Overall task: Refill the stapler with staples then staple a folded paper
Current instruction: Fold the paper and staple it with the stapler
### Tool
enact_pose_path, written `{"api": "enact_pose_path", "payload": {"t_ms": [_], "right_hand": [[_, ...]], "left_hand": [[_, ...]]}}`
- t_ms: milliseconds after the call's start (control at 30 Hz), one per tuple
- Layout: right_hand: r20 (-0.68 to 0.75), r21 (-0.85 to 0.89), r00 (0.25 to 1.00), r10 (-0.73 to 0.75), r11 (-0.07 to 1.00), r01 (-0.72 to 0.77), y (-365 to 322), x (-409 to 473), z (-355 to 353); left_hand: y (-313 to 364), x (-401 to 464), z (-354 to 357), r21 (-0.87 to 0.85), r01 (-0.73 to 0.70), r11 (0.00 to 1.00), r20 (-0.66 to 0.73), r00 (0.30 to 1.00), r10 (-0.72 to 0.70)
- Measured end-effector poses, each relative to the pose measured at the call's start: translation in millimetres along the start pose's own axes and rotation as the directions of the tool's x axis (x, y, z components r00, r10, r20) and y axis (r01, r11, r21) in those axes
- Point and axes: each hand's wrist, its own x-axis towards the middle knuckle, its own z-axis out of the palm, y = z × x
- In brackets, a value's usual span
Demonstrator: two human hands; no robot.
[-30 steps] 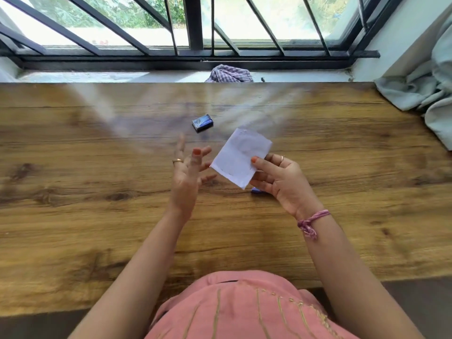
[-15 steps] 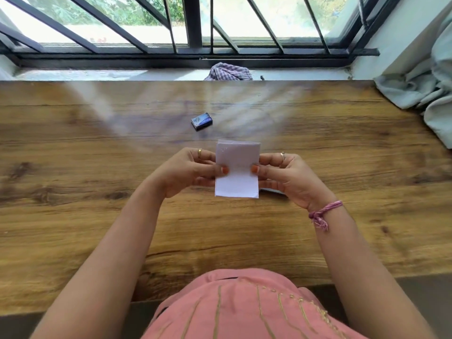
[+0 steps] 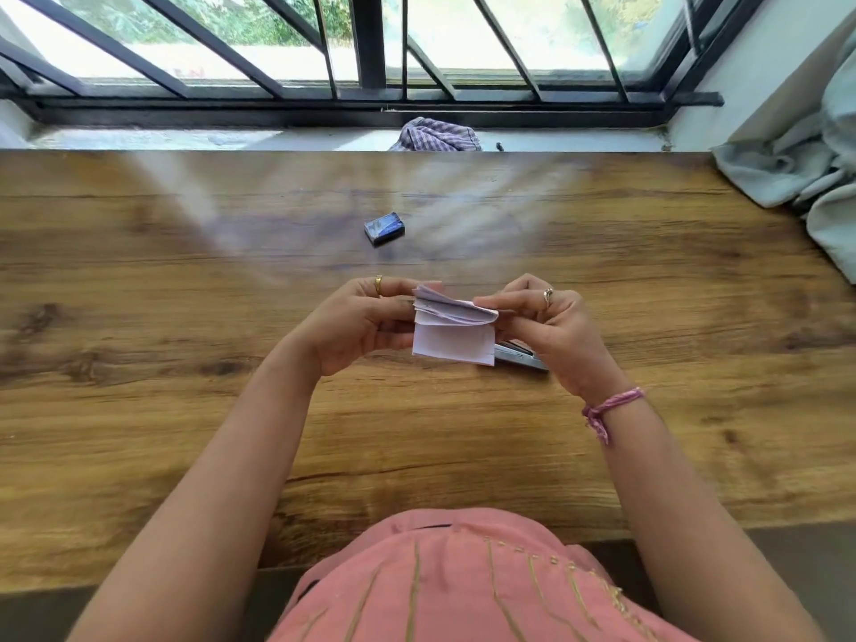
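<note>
Since 0.5 s ago: paper [image 3: 454,342] folded over at top, no longer flat. White, layered edges fanned on left, held above table [image 3: 185,410]. Left hand [image 3: 359,324] and right hand [image 3: 551,324] both pinching it. Stapler [image 3: 519,358] underneath on table. Blue staple box [image 3: 384,228] beyond; print unreadable.

I see both hands, left hand [image 3: 356,324] and right hand [image 3: 551,326], pinching the folded paper [image 3: 451,333]; staple box [image 3: 384,228] lies toward twelve o'clock, stapler [image 3: 519,359] beneath right hand
</note>
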Motion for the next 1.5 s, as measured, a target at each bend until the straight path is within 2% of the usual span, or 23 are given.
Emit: {"api": "enact_pose_path", "payload": {"t_ms": [167,233,367,500,667,733,833,933,1000,1067,1133,1200,1300,1500], "right_hand": [[0.014,0.027,0.999,-0.031,0.999,0.031,1.9,-2.2,2.9],[-0.003,-0.024,1.000,-0.020,1.000,0.020,3.0,-1.7,4.0],[0.026,-0.232,0.997,-0.076,0.969,0.080,0.5,-1.4,3.6],[0.099,-0.255,0.995,-0.003,0.967,0.028,-3.3,-1.3,0.4],[-0.003,-0.303,0.999,0.039,0.952,-0.038,1.5,1.2,3.7],[-0.054,-0.216,0.996,0.068,0.973,-0.079,4.9,1.1,5.9],[-0.119,0.076,0.977,0.179,0.982,-0.171,6.1,0.8,9.9],[-0.192,0.316,0.944,0.269,0.927,-0.200,3.6,2.7,15.5],[-0.194,0.441,0.926,0.324,0.872,-0.212,-0.1,3.2,20.1],[-0.202,0.532,0.907,0.369,0.819,-0.215,-3.4,3.2,24.1],[-0.230,0.572,0.885,0.404,0.792,-0.213,-5.3,4.1,27.3],[-0.261,0.597,0.869,0.419,0.778,-0.196,-5.7,5.1,30.2],[-0.291,0.615,0.864,0.410,0.772,-0.159,-6.1,5.1,34.7],[-0.284,0.611,0.876,0.390,0.778,-0.148,-9.7,3.9,42.2]], "left_hand": [[1.4,-0.3,-1.1,0.021,-0.019,1.000,-0.006,1.000,0.019],[1.8,-0.5,0.4,0.041,-0.024,0.999,-0.017,1.000,0.025],[1.2,-0.3,3.1,0.092,-0.028,0.995,-0.045,0.998,0.032],[-0.5,1.9,2.3,0.156,-0.042,0.987,-0.102,0.993,0.058],[1.2,2.6,3.4,0.265,-0.067,0.962,-0.079,0.993,0.091],[1.6,2.5,3.6,0.229,-0.090,0.969,-0.083,0.990,0.111],[1.0,1.5,4.5,-0.059,-0.143,0.988,-0.089,0.986,0.138],[-2.9,5.0,7.2,-0.407,-0.164,0.899,-0.168,0.980,0.103],[-7.0,6.7,14.3,-0.523,-0.119,0.844,-0.223,0.975,0.000],[-13.9,5.8,24.8,-0.515,-0.048,0.856,-0.210,0.975,-0.072],[-20.9,4.0,39.3,-0.416,-0.020,0.909,-0.200,0.977,-0.070],[-25.3,3.8,53.4,-0.325,-0.074,0.943,-0.256,0.967,-0.012],[-27.7,5.9,65.5,-0.236,-0.161,0.958,-0.403,0.914,0.054],[-27.4,5.0,68.8,-0.270,-0.194,0.943,-0.463,0.885,0.049]]}}
